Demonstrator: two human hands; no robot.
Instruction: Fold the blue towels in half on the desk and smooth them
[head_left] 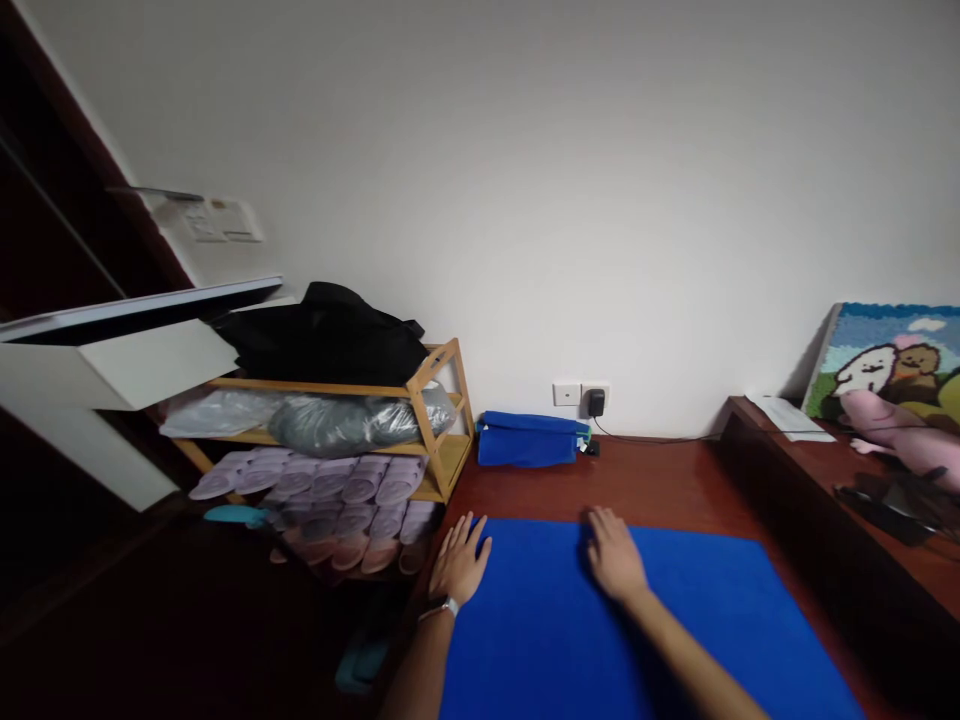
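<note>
A flat blue cloth (547,640) lies over the reddish-brown wooden surface (652,480). At the cloth's far left corner rests my left hand (460,562), palm down with its fingers spread, holding nothing; a watch band circles that wrist. My right hand (615,555) lies palm down across the cloth's far edge, its fingers stretched out and nothing held. Beyond both hands, a folded blue bundle (529,440) sits against the wall.
A wooden rack (450,450) at the left bears a black bag (330,335), plastic-wrapped items and several slippers (364,480). A plug (596,402) with a cable is at the wall. The raised ledge at right holds a pink plush toy (904,430) and a picture (892,350).
</note>
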